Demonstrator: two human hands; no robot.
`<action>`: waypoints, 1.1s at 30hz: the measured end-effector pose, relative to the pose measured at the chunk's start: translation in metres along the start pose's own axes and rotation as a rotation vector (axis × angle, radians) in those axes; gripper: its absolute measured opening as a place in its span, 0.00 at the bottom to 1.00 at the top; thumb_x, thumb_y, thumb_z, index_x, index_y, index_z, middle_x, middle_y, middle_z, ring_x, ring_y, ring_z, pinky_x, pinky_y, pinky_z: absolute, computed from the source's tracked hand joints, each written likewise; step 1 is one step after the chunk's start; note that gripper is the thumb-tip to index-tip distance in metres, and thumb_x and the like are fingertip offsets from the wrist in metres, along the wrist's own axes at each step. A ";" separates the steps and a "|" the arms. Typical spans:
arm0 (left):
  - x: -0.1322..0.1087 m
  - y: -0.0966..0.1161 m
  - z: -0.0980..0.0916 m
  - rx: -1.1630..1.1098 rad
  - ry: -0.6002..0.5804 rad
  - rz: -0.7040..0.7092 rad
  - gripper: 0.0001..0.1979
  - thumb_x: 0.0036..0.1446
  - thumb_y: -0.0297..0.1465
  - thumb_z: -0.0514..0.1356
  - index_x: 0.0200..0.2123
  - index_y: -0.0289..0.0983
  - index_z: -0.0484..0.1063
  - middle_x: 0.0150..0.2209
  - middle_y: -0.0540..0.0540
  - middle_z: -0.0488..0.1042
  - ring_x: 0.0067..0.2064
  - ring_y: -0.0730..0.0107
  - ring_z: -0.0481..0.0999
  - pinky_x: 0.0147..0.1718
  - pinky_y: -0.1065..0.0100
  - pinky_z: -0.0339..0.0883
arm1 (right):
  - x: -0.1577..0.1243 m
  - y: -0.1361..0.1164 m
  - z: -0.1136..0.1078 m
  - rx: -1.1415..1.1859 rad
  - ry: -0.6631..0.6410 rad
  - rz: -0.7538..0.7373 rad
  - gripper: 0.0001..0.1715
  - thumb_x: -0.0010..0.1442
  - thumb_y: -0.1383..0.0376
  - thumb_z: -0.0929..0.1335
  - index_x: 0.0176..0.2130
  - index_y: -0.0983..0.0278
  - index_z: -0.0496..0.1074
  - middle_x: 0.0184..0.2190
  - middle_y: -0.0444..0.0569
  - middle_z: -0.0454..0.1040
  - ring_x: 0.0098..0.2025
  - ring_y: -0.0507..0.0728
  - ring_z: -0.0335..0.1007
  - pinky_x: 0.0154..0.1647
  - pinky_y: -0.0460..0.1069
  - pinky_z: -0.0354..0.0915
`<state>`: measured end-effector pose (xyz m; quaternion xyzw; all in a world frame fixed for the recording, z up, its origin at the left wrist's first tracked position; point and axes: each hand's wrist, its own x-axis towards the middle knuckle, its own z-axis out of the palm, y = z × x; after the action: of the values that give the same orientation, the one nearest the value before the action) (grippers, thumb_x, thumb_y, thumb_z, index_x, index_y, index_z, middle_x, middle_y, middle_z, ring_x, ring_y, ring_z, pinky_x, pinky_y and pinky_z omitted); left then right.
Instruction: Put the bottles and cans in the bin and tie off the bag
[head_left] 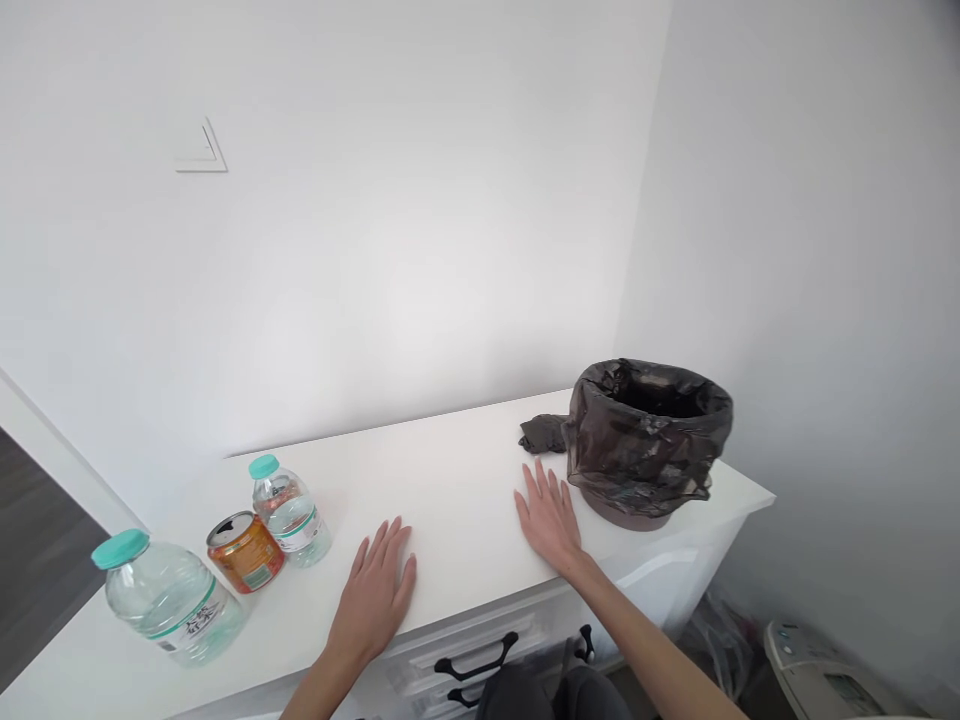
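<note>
My left hand [377, 588] lies flat on the white cabinet top [450, 490], fingers stretched out, holding nothing. To its left stand a small water bottle [291, 512] with a teal cap, an opened orange drink can [246, 552] and a larger clear water bottle [172, 600], also teal-capped. My right hand [550, 515] rests palm down with its fingers spread, just left of a trash bin [626, 512]. A black plastic bag [652, 450] lines the bin and folds over its rim. Behind my right fingertips lies a crumpled dark plastic bag [543, 434].
White walls [450, 200] meet at a corner behind the cabinet. Black drawer handles [477, 657] stick out from its front. On the floor at lower right are a pale appliance [829, 670] with a small display and some clear plastic [716, 635].
</note>
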<state>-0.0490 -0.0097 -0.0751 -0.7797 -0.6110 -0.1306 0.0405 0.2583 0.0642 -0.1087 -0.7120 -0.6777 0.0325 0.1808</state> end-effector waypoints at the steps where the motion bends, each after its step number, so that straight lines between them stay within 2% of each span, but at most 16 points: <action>1: -0.001 0.000 0.000 -0.004 0.005 -0.002 0.28 0.72 0.43 0.45 0.68 0.37 0.63 0.72 0.43 0.59 0.74 0.57 0.54 0.72 0.45 0.50 | -0.007 -0.001 -0.002 0.011 -0.022 -0.009 0.38 0.74 0.51 0.49 0.76 0.63 0.48 0.78 0.49 0.38 0.78 0.65 0.36 0.76 0.61 0.35; 4: -0.008 0.003 -0.006 -0.064 -0.007 0.009 0.29 0.71 0.44 0.46 0.69 0.38 0.63 0.72 0.43 0.60 0.74 0.56 0.55 0.72 0.45 0.49 | -0.021 -0.001 -0.007 0.043 -0.078 -0.040 0.40 0.74 0.48 0.48 0.75 0.63 0.50 0.77 0.47 0.42 0.78 0.64 0.31 0.76 0.61 0.29; 6: -0.018 0.006 -0.018 -0.162 -0.032 0.009 0.29 0.71 0.46 0.46 0.69 0.40 0.63 0.70 0.43 0.64 0.72 0.56 0.62 0.70 0.48 0.56 | -0.027 -0.001 -0.010 0.052 -0.101 -0.049 0.41 0.74 0.48 0.47 0.75 0.63 0.50 0.77 0.46 0.41 0.78 0.63 0.29 0.76 0.61 0.27; 8: -0.029 0.009 -0.037 -0.254 -0.008 -0.010 0.27 0.72 0.46 0.47 0.67 0.44 0.65 0.67 0.45 0.70 0.66 0.57 0.71 0.64 0.52 0.67 | -0.031 0.000 -0.013 0.054 -0.114 -0.052 0.40 0.74 0.48 0.47 0.75 0.63 0.50 0.77 0.45 0.41 0.78 0.63 0.28 0.76 0.61 0.27; 9: -0.034 0.010 -0.050 -0.275 0.041 -0.014 0.26 0.71 0.47 0.47 0.65 0.45 0.67 0.65 0.45 0.73 0.63 0.57 0.74 0.61 0.54 0.70 | -0.032 0.000 -0.014 0.053 -0.118 -0.053 0.40 0.74 0.48 0.47 0.75 0.63 0.50 0.77 0.45 0.41 0.78 0.63 0.28 0.76 0.60 0.26; 11: -0.040 0.009 -0.081 -0.245 0.211 0.016 0.22 0.70 0.47 0.50 0.59 0.47 0.71 0.60 0.46 0.77 0.59 0.55 0.77 0.59 0.55 0.71 | -0.034 0.000 -0.016 0.053 -0.118 -0.060 0.40 0.74 0.49 0.47 0.75 0.63 0.50 0.77 0.45 0.41 0.78 0.63 0.29 0.76 0.60 0.27; 13: -0.039 0.005 -0.117 -0.138 0.413 0.074 0.19 0.69 0.46 0.52 0.55 0.45 0.72 0.56 0.43 0.78 0.59 0.52 0.76 0.60 0.51 0.68 | -0.035 -0.001 -0.017 0.051 -0.110 -0.065 0.40 0.74 0.49 0.48 0.75 0.63 0.51 0.77 0.46 0.42 0.78 0.63 0.30 0.76 0.61 0.28; 15: -0.031 -0.002 -0.153 0.001 0.545 0.086 0.19 0.69 0.45 0.51 0.54 0.43 0.71 0.56 0.40 0.77 0.60 0.49 0.74 0.62 0.48 0.64 | -0.037 -0.001 -0.018 0.046 -0.098 -0.063 0.39 0.74 0.49 0.48 0.75 0.64 0.52 0.77 0.47 0.44 0.78 0.64 0.31 0.76 0.61 0.29; 17: -0.016 -0.014 -0.184 0.127 0.584 0.039 0.22 0.69 0.46 0.49 0.57 0.40 0.70 0.59 0.37 0.74 0.62 0.46 0.71 0.62 0.45 0.63 | -0.038 -0.001 -0.017 0.041 -0.094 -0.060 0.39 0.74 0.50 0.49 0.74 0.64 0.52 0.77 0.47 0.44 0.78 0.64 0.32 0.76 0.61 0.30; 20: 0.010 -0.035 -0.216 0.255 0.529 -0.061 0.29 0.68 0.47 0.45 0.62 0.36 0.66 0.63 0.33 0.70 0.65 0.40 0.67 0.61 0.41 0.61 | -0.039 0.000 -0.015 0.036 -0.097 -0.060 0.39 0.74 0.50 0.49 0.74 0.64 0.52 0.77 0.47 0.44 0.78 0.64 0.32 0.76 0.62 0.30; 23: 0.032 -0.056 -0.229 0.255 0.307 -0.190 0.34 0.66 0.50 0.45 0.62 0.33 0.67 0.60 0.30 0.74 0.61 0.37 0.71 0.57 0.42 0.66 | -0.039 0.000 -0.015 0.038 -0.097 -0.058 0.38 0.74 0.50 0.49 0.74 0.64 0.52 0.77 0.47 0.45 0.78 0.64 0.32 0.76 0.62 0.29; 26: 0.044 -0.067 -0.232 0.166 0.088 -0.343 0.35 0.64 0.54 0.46 0.61 0.39 0.70 0.47 0.35 0.82 0.50 0.40 0.80 0.45 0.48 0.74 | -0.038 0.000 -0.017 0.051 -0.106 -0.067 0.39 0.74 0.50 0.49 0.75 0.64 0.52 0.77 0.48 0.43 0.78 0.64 0.31 0.76 0.62 0.29; 28: 0.046 -0.067 -0.230 0.103 0.065 -0.366 0.33 0.63 0.55 0.47 0.59 0.42 0.72 0.43 0.39 0.84 0.46 0.43 0.82 0.40 0.52 0.74 | -0.037 0.000 -0.018 0.063 -0.110 -0.067 0.39 0.74 0.50 0.49 0.75 0.64 0.51 0.77 0.48 0.43 0.78 0.64 0.30 0.76 0.62 0.29; 33: 0.044 -0.051 -0.224 -0.096 0.138 -0.282 0.29 0.60 0.56 0.51 0.53 0.44 0.73 0.40 0.42 0.85 0.45 0.49 0.84 0.40 0.60 0.75 | -0.036 0.001 -0.017 0.082 -0.085 -0.069 0.38 0.75 0.51 0.49 0.74 0.64 0.53 0.77 0.48 0.44 0.78 0.65 0.32 0.76 0.62 0.28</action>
<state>-0.1228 -0.0053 0.1465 -0.6762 -0.7034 -0.2175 0.0263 0.2612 0.0258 -0.1003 -0.6782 -0.7070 0.0841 0.1819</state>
